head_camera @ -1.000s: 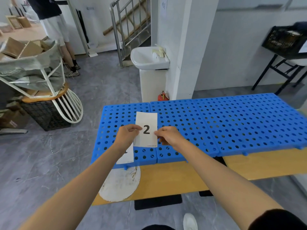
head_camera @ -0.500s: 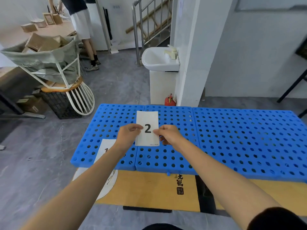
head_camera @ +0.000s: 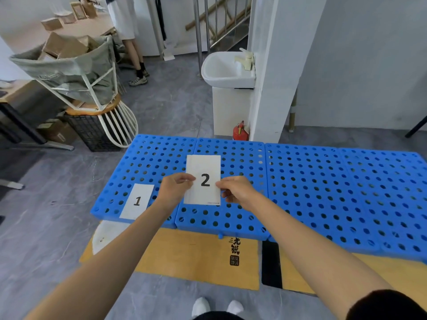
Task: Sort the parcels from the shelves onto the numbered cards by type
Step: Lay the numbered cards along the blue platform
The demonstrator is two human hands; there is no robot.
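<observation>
A white card marked 2 point(head_camera: 203, 179) is held above the blue perforated pallet point(head_camera: 300, 192). My left hand point(head_camera: 173, 192) pinches its left edge and my right hand point(head_camera: 235, 190) pinches its right edge. A second white card marked 1 point(head_camera: 137, 200) lies flat on the pallet's near left corner, just left of my left forearm. Brown cardboard parcels point(head_camera: 64, 46) fill a grey sack on a white frame at the far left.
Yellow boards point(head_camera: 196, 255) lie under the pallet's near edge. A white sink point(head_camera: 227, 70), a white pillar and a red extinguisher point(head_camera: 240, 131) stand behind the pallet. A black wire basket point(head_camera: 92, 132) sits under the sack frame. A person's legs point(head_camera: 135, 56) show at the back.
My view has swung left and down, so card 1 now shows fully on the pallet. Both hands still hold card 2 the same way, over the left part of the pallet.
</observation>
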